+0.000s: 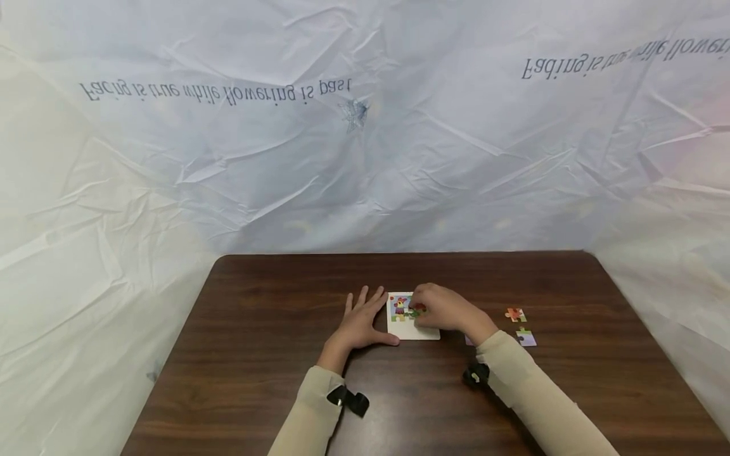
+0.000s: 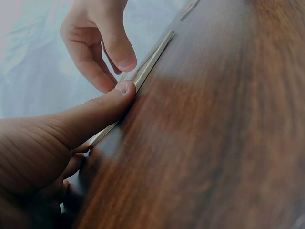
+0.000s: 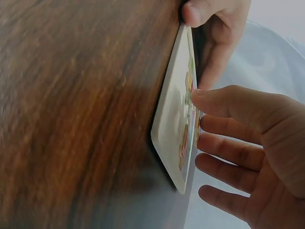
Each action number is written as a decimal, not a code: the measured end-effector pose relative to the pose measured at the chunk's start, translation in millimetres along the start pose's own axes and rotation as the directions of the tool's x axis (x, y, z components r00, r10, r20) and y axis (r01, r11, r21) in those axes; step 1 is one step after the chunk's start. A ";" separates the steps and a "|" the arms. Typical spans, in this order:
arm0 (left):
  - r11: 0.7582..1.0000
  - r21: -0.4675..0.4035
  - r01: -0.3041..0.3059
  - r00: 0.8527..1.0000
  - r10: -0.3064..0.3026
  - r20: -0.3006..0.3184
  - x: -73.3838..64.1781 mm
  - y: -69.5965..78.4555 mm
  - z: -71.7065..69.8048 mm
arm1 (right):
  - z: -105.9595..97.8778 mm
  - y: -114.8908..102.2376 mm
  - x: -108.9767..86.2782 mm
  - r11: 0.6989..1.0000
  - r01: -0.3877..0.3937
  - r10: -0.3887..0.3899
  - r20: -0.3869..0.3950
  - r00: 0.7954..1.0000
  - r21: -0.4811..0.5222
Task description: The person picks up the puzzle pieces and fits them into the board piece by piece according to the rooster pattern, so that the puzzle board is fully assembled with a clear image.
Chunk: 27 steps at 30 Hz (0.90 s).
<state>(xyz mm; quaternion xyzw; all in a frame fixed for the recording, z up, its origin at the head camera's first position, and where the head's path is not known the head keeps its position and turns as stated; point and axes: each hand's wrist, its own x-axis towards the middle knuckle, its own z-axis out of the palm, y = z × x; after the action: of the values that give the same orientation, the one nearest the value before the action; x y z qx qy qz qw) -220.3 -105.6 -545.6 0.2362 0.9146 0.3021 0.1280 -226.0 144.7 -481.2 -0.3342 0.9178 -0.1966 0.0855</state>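
Head view: the spread-fingered left hand (image 1: 359, 325) touches a white rectangular tray (image 1: 406, 331) on a brown wooden table (image 1: 256, 329), the right hand (image 1: 447, 308) apparently fitting multicoloured jigsaw pieces (image 1: 399, 306); left wrist: thumb (image 2: 112, 100) at tray edge; right wrist: pinch indeterminable, flush pressing likely needed next.

Right hand (image 3: 279, 157) at white puzzle board (image 3: 164, 126)

The board (image 1: 406, 330) was white, its picture (image 1: 400, 306) multicoloured; the far right piece (image 1: 515, 314) mostly orange, the near right piece (image 1: 526, 339) lilac; the desk (image 1: 256, 329) grained brown, the sleeves (image 1: 542, 396) beige.
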 end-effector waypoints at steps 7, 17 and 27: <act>1.000 0.006 0.005 1.000 -0.005 0.000 -2.4 2.3 0.3 | 7.0 -2.4 2.0 0.999 0.041 -0.040 0.012 0.999 -0.002; 1.000 0.006 0.014 1.000 -0.014 -0.011 -7.1 7.2 4.6 | 11.7 -3.7 -3.3 1.000 0.023 -0.022 0.023 0.999 -0.020; 1.000 0.010 0.021 1.000 -0.021 -0.015 -9.6 8.0 8.6 | 14.0 -5.4 -5.2 1.000 0.017 -0.017 0.007 1.000 0.018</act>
<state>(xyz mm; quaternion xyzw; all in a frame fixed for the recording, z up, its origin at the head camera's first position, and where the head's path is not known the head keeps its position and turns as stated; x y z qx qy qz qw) -206.0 -100.6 -546.5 0.2250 0.9195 0.2979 0.1233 -214.9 140.0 -491.5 -0.3418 0.9128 -0.2044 0.0902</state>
